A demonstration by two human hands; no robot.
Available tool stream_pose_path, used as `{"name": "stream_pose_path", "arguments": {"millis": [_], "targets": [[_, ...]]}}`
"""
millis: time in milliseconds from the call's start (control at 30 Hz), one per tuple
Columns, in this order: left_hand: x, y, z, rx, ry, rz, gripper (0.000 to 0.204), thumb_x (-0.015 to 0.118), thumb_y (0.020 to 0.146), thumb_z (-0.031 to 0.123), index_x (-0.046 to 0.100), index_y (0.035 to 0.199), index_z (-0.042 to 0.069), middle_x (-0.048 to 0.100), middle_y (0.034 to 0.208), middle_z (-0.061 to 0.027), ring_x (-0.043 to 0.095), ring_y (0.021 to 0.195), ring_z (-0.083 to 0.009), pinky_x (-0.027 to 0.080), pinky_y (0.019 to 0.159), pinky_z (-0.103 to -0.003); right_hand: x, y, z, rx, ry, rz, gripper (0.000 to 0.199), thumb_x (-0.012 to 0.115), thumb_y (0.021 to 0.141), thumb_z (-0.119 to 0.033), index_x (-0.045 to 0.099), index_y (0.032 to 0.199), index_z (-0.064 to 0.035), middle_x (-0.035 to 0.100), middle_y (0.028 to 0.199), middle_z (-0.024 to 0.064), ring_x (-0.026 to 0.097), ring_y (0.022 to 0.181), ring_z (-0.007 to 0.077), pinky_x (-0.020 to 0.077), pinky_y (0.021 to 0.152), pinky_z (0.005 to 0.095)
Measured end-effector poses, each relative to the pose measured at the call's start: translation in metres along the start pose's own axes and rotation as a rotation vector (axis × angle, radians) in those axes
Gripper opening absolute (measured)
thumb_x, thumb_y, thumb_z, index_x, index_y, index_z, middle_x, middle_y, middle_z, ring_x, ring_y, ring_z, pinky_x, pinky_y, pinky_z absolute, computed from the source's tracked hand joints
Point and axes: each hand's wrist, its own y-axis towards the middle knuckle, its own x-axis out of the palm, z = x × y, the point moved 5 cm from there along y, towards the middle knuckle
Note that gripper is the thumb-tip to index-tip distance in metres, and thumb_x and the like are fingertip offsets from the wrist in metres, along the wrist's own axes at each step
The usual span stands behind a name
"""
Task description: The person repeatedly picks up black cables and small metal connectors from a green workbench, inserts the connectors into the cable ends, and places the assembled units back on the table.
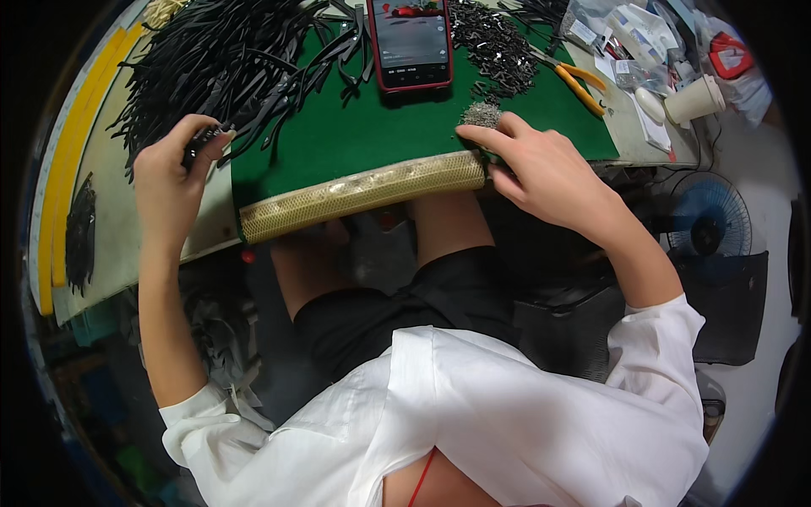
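Observation:
My left hand (173, 165) is raised over the table's left side, its fingers curled round a small bundle of dark pieces (201, 144) with shiny bits. It is beside a large heap of slim, black, curved strips (198, 68), which look like eyeglass temples. Across the green mat, my right hand (528, 160) has its thumb and forefinger apart. The forefinger reaches the near edge of a little pile of tiny silver pieces (481, 113). Beneath that hand ends a roll covered in gold mesh (363, 188), lying along the mat's front edge.
A red-cased phone (411, 46) stands at the back. Right of it spreads a heap of small dark parts (498, 51), then orange-handled pliers (579, 84). Plastic bags and a white cup (694, 99) crowd the right corner. A blue fan (710, 215) stands below the table.

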Motion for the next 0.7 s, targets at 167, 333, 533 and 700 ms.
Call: {"name": "stream_pose_path", "arguments": {"millis": [167, 333, 533, 700], "targets": [[-0.005, 0.002, 0.025, -0.079, -0.220, 0.019, 0.021, 0.074, 0.084, 0.002, 0.068, 0.104, 0.002, 0.070, 0.077, -0.0068, 0.063, 0.064, -0.0122, 0.046, 0.059, -0.025, 0.006, -0.006, 0.014, -0.036, 0.186, 0.220, 0.040, 0.058, 0.087, -0.009, 0.051, 0.125, -0.0057, 0.062, 0.109, 0.0205, 0.064, 0.093, 0.0400, 0.0523, 0.082, 0.0463], [-0.004, 0.006, 0.066, 0.028, -0.250, -0.074, 0.027, 0.071, 0.086, -0.003, 0.067, 0.112, 0.000, 0.068, 0.084, -0.0053, 0.063, 0.075, -0.0069, 0.049, 0.067, -0.022, 0.003, 0.009, 0.000, -0.053, 0.197, 0.101, 0.028, 0.058, 0.086, -0.009, 0.055, 0.114, -0.0039, 0.062, 0.106, 0.0193, 0.064, 0.091, 0.0385, 0.0514, 0.080, 0.0471], [0.009, 0.000, 0.081, -0.116, -0.537, -0.087, 0.023, 0.069, 0.084, -0.004, 0.067, 0.107, -0.001, 0.068, 0.076, -0.0063, 0.061, 0.067, -0.0069, 0.047, 0.062, -0.022, 0.003, 0.016, -0.004, -0.034, 0.152, 0.090, 0.023, 0.059, 0.086, -0.009, 0.057, 0.108, -0.0028, 0.064, 0.100, 0.0187, 0.065, 0.088, 0.0375, 0.0518, 0.079, 0.0464], [0.019, -0.008, 0.082, -0.243, -0.674, -0.131, 0.019, 0.067, 0.086, 0.001, 0.066, 0.104, -0.001, 0.063, 0.073, -0.0019, 0.056, 0.065, -0.0038, 0.043, 0.060, -0.020, 0.001, 0.012, -0.002, -0.025, 0.140, 0.121, 0.023, 0.059, 0.085, -0.009, 0.057, 0.108, -0.0024, 0.065, 0.098, 0.0186, 0.065, 0.087, 0.0377, 0.0521, 0.078, 0.0463]]}}
